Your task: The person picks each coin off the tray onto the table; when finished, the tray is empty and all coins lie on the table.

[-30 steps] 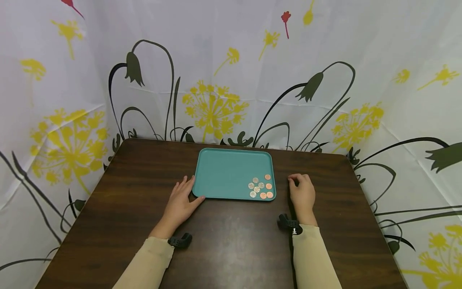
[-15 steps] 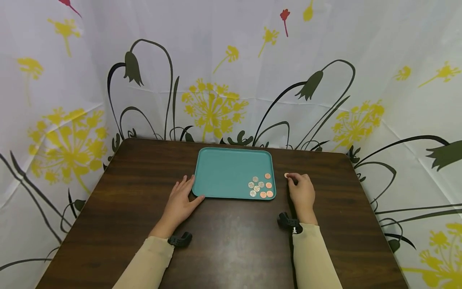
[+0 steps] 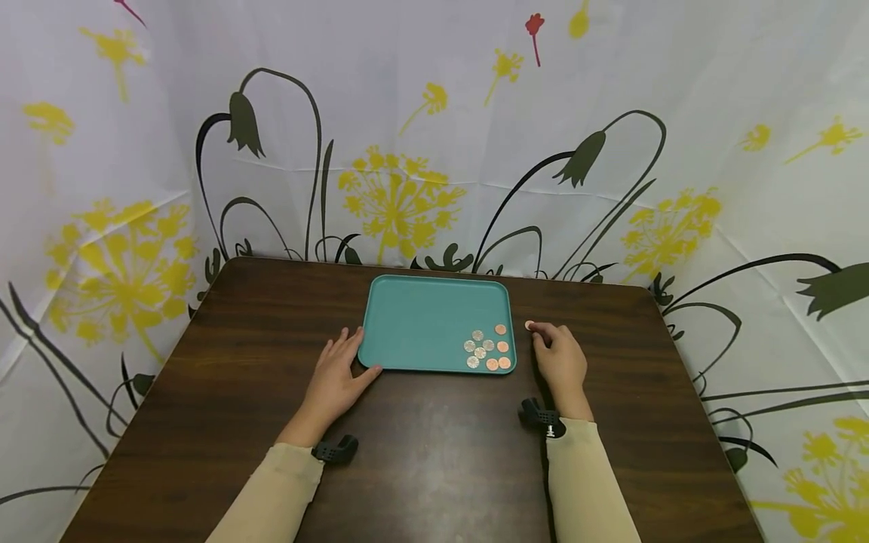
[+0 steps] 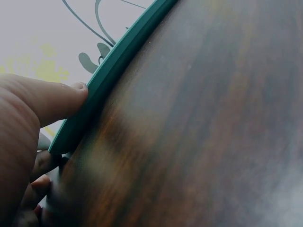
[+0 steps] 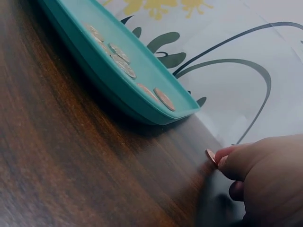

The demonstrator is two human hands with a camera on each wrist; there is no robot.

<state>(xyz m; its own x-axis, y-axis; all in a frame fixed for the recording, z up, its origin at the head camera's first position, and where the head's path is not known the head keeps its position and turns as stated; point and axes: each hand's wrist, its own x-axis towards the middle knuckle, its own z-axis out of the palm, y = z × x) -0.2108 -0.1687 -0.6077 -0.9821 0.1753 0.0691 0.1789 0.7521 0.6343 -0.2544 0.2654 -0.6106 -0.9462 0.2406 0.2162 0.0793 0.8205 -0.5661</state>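
Observation:
A teal tray [image 3: 434,320] lies on the table with several silver coins [image 3: 480,352] and copper coins [image 3: 502,347] in its near right corner. The left hand [image 3: 334,388] rests at the tray's near left corner, fingers spread, its thumb touching the rim [image 4: 118,59] in the left wrist view. Just right of the tray, the right hand [image 3: 562,366] pinches a copper coin [image 3: 528,325] between thumb and finger. In the right wrist view this coin [image 5: 211,156] is tilted, beside the tray's outer wall [image 5: 102,71].
The dark wooden table [image 3: 421,445] reaches back to a white cloth [image 3: 421,45] printed with yellow and green flowers. Each wrist wears a black device, the left one [image 3: 336,449] and the right one [image 3: 539,415].
The right hand has moved a little left toward the tray with the copper coin, which now shows past the fingertips. The left hand keeps its place at the tray corner.

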